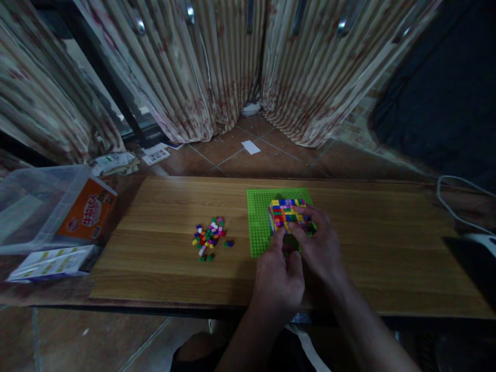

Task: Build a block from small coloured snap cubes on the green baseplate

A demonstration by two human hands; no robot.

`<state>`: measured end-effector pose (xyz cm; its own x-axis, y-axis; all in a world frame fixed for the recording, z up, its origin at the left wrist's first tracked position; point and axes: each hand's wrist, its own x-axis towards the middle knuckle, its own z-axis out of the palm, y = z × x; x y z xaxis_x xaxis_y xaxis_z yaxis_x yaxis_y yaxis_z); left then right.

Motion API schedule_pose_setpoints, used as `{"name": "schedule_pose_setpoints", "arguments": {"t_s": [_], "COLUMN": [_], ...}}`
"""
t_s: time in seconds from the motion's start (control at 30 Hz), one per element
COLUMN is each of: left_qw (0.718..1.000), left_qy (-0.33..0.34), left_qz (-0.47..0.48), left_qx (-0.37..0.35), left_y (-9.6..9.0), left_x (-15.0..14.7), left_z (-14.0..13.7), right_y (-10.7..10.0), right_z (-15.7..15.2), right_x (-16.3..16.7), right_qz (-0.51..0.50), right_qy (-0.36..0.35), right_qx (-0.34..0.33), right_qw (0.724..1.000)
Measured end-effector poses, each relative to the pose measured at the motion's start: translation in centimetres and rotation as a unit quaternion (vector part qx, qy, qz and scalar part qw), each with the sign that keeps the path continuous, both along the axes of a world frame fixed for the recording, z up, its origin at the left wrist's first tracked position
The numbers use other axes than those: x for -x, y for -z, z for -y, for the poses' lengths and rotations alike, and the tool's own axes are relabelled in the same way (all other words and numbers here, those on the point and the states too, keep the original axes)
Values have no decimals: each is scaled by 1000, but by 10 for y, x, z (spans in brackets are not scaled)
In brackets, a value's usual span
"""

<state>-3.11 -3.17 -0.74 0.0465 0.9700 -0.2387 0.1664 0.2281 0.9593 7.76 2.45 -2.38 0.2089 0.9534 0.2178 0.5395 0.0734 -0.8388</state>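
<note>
A multicoloured block of small building bricks (287,212) stands on a green studded baseplate (258,217). My left hand (277,274) is at the block's near side, its index finger against the near left edge and its other fingers curled. From the right, my right hand (320,245) grips the block, thumb on the near part of the top and fingers over the right side. The hands hide the block's near right part. To the left of the baseplate lies a loose pile of small coloured bricks (209,235), with a few set slightly apart.
A wooden table (368,248) carries all this. At its left stand a clear plastic bin (42,206) with an orange label and a white box (54,263). At the right edge are a dark flat object (470,263) and a white cable (442,199). Curtains (209,77) hang behind.
</note>
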Motion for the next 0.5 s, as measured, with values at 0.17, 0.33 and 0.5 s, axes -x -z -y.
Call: {"name": "schedule_pose_setpoints", "arguments": {"t_s": [0.17,0.33,0.5], "left_qw": [999,998,998], "left_qy": [11,20,13], "left_qz": [-30,-45,-47], "left_qx": [-14,-28,-40], "left_y": [-1,-1,-4], "left_x": [2,1,0], "left_z": [-1,0,2], "right_y": [-1,0,4], "right_z": [0,1,1], "right_x": [0,2,0], "right_qz": [0,6,16], "right_qy": [3,5,-9], "right_qx": [6,-6,-21], "right_qw": [1000,1000,1000]}}
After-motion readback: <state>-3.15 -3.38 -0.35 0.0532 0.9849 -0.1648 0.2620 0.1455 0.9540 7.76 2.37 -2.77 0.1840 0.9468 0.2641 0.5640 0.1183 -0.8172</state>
